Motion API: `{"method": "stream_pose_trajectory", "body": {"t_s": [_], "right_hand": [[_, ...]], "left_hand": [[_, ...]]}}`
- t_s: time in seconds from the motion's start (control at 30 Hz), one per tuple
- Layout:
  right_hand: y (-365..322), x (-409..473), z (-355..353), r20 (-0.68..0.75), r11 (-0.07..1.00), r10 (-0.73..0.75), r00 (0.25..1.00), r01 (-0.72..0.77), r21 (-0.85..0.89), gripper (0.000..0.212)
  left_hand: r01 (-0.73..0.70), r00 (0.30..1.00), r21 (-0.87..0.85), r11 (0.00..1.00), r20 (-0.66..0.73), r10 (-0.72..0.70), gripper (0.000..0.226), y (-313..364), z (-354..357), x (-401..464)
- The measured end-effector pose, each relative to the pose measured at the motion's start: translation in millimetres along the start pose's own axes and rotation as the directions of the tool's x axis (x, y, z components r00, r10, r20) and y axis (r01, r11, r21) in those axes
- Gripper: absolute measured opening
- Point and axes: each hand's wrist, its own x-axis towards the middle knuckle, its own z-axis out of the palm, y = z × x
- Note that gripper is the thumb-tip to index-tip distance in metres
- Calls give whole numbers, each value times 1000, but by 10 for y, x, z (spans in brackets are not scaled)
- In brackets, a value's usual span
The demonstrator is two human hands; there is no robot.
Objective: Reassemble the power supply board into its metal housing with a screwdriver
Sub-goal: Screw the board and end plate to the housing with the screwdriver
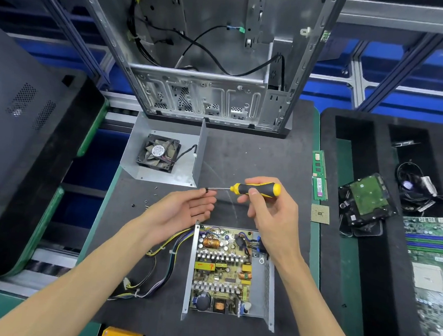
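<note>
Right hand (267,210), at 12 o'clock from the power supply board (222,270), grips the yellow-and-black screwdriver (255,189) by its handle, shaft pointing toward 9 o'clock; left hand (186,207), palm up with fingers nearly straight, meets the shaft tip at its fingertips (208,193), where a small dark piece sits, too small to identify; the board lies inside its open metal housing (268,302) on the dark mat (255,157); loose screws (144,201) lie at 9 o'clock of the left hand.
</note>
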Motion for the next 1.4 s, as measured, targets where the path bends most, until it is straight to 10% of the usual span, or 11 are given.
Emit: {"method": "stream_pose_trajectory", "body": {"t_s": [0.67,0.93,1.13,1.4], "right_hand": [[-42,-12,-12,6,999,-9,1000,8,36,13],[-75,16,-50,-47,994,-51,998,55,90,13],[-174,138,12,161,967,-164,973,191,-170,5],[-139,179,126,419,860,-181,890,350,-372,2]], "left_hand": [[-36,998,-19,999,-43,35,32,24,-9,11],[-139,977,246,959,-121,173,35,53,-70,-137],[-79,970,750,656,-93,223,21,-47,-226,-360],[-7,985,632,775,-129,114,25,-159,-168,-465]]}}
